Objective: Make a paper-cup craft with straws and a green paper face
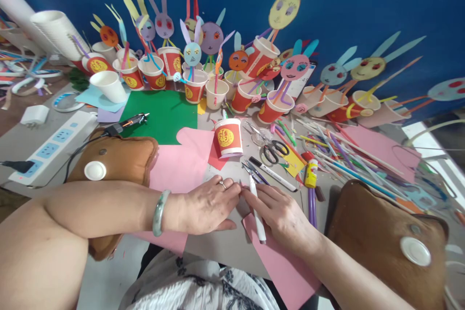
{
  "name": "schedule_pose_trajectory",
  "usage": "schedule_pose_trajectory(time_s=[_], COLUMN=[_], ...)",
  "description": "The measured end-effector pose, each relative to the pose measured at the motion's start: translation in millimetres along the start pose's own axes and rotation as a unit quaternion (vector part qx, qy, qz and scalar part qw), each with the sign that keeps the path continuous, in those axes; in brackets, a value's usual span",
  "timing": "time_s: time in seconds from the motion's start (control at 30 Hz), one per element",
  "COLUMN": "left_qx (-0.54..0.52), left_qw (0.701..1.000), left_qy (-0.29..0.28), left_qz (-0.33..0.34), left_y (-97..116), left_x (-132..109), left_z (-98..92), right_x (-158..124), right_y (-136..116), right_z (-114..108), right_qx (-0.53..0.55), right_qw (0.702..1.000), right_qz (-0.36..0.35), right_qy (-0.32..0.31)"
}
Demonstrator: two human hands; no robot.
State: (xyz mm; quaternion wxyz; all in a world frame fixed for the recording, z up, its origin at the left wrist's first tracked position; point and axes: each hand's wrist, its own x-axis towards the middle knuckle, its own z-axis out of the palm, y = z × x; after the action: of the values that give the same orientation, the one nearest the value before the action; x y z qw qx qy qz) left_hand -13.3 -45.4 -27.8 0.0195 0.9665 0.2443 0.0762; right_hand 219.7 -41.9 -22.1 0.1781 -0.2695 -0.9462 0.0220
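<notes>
My left hand [209, 206], with a ring and a jade-like bangle, lies palm down on the grey table, thumb apart from the fingers. Its fingertips meet those of my right hand [281, 213]; anything small between them is hidden. A white marker [258, 220] slants through the fingers of my right hand, which is closed around it. Pink paper [279, 261] lies under my right wrist. Beyond my hands stand a red-and-white paper cup [228, 138], black-handled scissors [271, 150] and a capped marker [274, 175]. Small pointed scissors [250, 170] lie close to the right fingertips.
Several paper-cup rabbit figures [192, 53] line the blue wall. Brown cushions [385, 242] flank my arms. A power strip [54, 143] and a green sheet [163, 116] lie left. On the right are a yellow glue stick [311, 173] and loose coloured strips [348, 150].
</notes>
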Motion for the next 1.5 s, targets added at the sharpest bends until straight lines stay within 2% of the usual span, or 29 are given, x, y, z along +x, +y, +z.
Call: schedule_pose_trajectory(time_s=[0.33,0.6,0.93,1.23,1.5], left_qx=[0.034,0.044,0.058,0.080,0.067], left_qw=[0.999,0.997,0.996,0.995,0.996], left_qy=[0.013,0.021,0.025,0.006,-0.001], left_qz=[0.005,0.052,0.067,0.063,0.055], left_y=[5.5,0.0,-1.4,3.1,4.4], left_x=[0.3,-0.7,-4.8,-6.3,-7.4], left_z=[-7.7,2.4,2.8,-11.4,-16.0], right_x=[1.0,-0.6,-1.4,-1.5,-1.7], right_y=[-1.6,-2.6,-3.4,-1.8,0.0], right_z=[-1.1,-0.5,-0.2,1.2,2.0], right_qx=[-0.005,-0.023,-0.017,-0.029,-0.031], right_qw=[1.000,1.000,1.000,1.000,0.999], right_qz=[-0.002,-0.001,0.000,-0.004,-0.011], right_qy=[-0.003,-0.010,-0.010,-0.008,-0.008])
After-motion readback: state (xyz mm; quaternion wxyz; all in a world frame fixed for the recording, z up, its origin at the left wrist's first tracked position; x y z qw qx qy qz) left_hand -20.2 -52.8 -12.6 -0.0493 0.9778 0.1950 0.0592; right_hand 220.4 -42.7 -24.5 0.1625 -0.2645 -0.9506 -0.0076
